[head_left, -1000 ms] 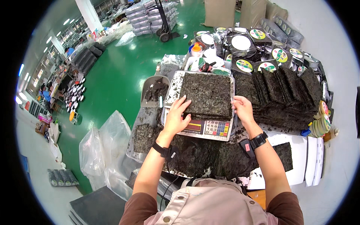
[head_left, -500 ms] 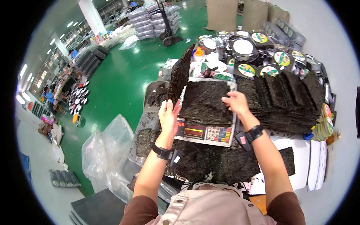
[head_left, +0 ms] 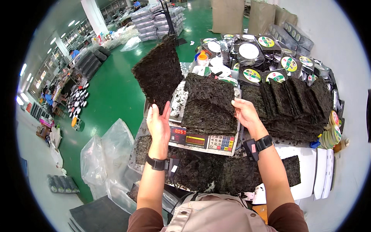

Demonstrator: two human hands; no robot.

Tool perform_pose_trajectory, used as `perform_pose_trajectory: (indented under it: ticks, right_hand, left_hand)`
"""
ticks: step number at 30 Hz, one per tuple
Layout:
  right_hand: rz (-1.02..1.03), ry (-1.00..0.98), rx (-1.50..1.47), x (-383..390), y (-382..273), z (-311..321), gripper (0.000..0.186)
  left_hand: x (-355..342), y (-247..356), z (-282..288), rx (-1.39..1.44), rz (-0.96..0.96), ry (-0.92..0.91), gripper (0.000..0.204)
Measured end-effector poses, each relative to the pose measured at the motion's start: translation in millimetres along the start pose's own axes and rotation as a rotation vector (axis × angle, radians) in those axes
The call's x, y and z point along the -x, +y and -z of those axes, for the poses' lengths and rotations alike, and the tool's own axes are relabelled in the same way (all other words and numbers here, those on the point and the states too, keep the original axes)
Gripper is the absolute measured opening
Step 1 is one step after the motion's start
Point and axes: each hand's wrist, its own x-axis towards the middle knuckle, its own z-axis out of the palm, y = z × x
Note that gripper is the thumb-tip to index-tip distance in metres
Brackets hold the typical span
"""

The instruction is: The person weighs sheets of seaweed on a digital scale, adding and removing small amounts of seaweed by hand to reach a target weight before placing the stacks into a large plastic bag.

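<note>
My left hand (head_left: 158, 125) holds a dark seaweed sheet stack (head_left: 160, 71) by its lower edge, thumb on the near side. It stands tilted up beside the digital scale (head_left: 174, 142), over the scale's left side. More seaweed sheets (head_left: 210, 104) lie over the scale's plate, above its lit display and keypad. My right hand (head_left: 247, 114) is closed at their right edge, fingertips pinching it; the far side of that grip is hidden.
Piles of seaweed sheets (head_left: 297, 104) stand right of the scale, with labelled packets (head_left: 249, 52) behind. Loose sheets (head_left: 208, 166) lie in front. A white bottle with an orange cap (head_left: 202, 58) stands behind the scale. Clear plastic bags (head_left: 110, 154) hang at the left.
My left hand has moved left, and its seaweed stack has turned from edge-on to showing its broad face. My right hand stays at the right edge of the sheets on the scale. The display has changed.
</note>
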Motion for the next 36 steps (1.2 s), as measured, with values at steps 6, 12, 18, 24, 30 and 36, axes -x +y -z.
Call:
perform_pose_trajectory:
  ticks: [6,12,18,24,30,36]
  right_hand:
    - [0.154,0.239,0.802,15,3,-7,0.029]
    - [0.442,0.352,1.01,18,11,14,0.024]
    - [0.359,0.383,0.656,14,18,43,0.024]
    - [0.083,0.258,0.795,-8,19,22,0.077]
    - [0.141,0.039,0.518,-1,12,4,0.077]
    - [0.6,-0.155,0.7,12,-11,-4,0.087]
  left_hand:
    - [4,-19,-3,-0.158,-0.063,-0.119,0.03]
    - [18,-40,-8,-1.053,-0.571,-0.378,0.029]
    - [39,-34,11,-1.365,-0.55,-0.648,0.044]
    - [-30,-46,3,-0.799,0.294,-0.287,0.044]
    - [-40,-34,-19,-0.601,0.743,-0.336,0.04]
    - [-42,-29,-13,-0.631,0.147,-0.69,0.067]
